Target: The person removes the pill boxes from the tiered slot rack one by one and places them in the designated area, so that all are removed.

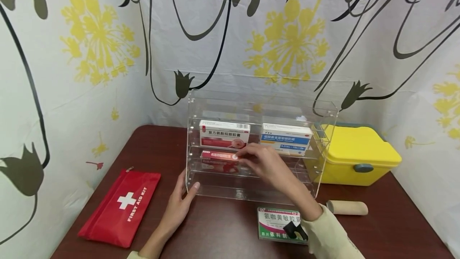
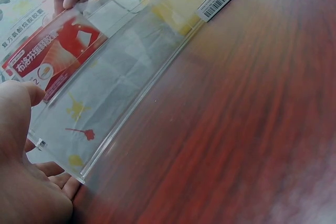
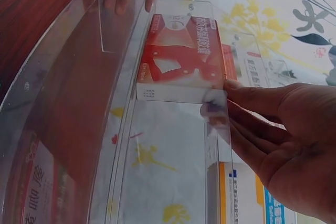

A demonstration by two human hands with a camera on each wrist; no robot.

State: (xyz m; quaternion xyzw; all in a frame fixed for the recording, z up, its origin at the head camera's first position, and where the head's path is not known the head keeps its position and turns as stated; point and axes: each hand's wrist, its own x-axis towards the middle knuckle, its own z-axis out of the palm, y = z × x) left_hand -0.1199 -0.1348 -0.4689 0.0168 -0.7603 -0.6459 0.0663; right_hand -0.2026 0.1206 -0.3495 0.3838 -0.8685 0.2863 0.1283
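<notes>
A clear acrylic display rack (image 1: 237,193) stands on the table. My left hand (image 1: 177,205) grips its lower left edge, thumb at the front and fingers round the side panel. On the rack's middle tier lies a red medicine box (image 3: 181,56), its front seen through the clear lip. My right hand (image 1: 267,165) reaches in from the right and pinches the box's right end at the upper corner. The tier above bears a white-and-red medicine box (image 1: 224,135) on the left and a white-and-blue medicine box (image 1: 285,139) on the right, partly behind my right hand.
A red first aid pouch (image 1: 122,207) lies at the left. In front of the rack is a green-and-white medicine pack (image 1: 274,223) with a small black item (image 1: 295,230) on it, near my right sleeve. A beige roll (image 1: 347,207) and a yellow lidded box (image 1: 359,155) are at the right.
</notes>
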